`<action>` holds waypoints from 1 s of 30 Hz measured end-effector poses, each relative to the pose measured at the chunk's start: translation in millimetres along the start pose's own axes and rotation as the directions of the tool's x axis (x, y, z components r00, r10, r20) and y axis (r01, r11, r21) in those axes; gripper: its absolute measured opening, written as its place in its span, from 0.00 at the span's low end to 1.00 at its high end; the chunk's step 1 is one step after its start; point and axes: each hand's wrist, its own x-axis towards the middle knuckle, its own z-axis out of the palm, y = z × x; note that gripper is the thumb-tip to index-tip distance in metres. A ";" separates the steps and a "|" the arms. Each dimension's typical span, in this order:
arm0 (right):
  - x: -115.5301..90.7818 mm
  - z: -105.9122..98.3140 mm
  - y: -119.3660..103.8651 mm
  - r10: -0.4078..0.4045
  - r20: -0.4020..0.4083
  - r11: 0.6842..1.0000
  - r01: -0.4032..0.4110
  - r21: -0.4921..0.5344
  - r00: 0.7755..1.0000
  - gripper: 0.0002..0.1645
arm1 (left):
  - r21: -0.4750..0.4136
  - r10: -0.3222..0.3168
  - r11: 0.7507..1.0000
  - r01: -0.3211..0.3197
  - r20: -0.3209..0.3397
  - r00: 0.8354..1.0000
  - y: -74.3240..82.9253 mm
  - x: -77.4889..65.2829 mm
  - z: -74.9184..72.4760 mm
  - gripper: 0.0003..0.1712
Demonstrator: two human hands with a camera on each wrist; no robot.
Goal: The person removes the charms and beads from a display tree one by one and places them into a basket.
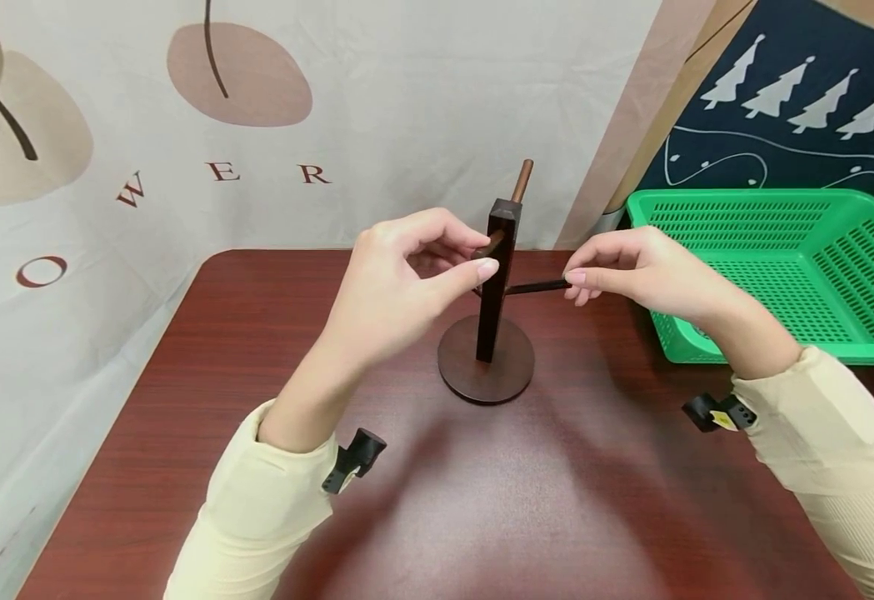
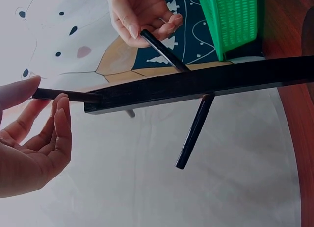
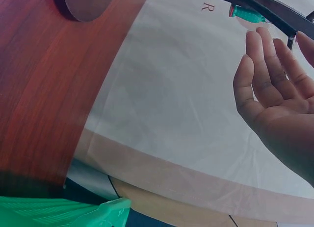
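Note:
A dark wooden mug tree [image 1: 492, 321] stands upright on its round base [image 1: 515, 375], with several pegs sticking out of the square post. My left hand [image 1: 399, 283] pinches the end of an upper peg [image 2: 73, 95] between thumb and fingers. On the other side, my right hand [image 1: 654, 275] pinches the tip of a lower peg [image 1: 537, 287] that points right. Another peg [image 1: 524, 179] rises behind the top of the post. In the left wrist view, a further peg [image 2: 194, 134] juts from the post, untouched. The right wrist view shows the pinched tip only partly.
A green plastic basket [image 1: 796, 200] stands at the right, close beside my right forearm. The reddish-brown table [image 1: 257, 350] ends at the back against a pale printed cloth [image 1: 437, 125]. A dark cloth with white trees [image 1: 781, 92] hangs behind the basket.

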 end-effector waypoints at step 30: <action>-1.3 -2.0 12.5 -0.016 0.009 1.000 0.016 0.010 1.000 0.11 | 0.006 -0.174 0.985 0.174 0.027 0.984 -17.8 17.0 -29.6 0.08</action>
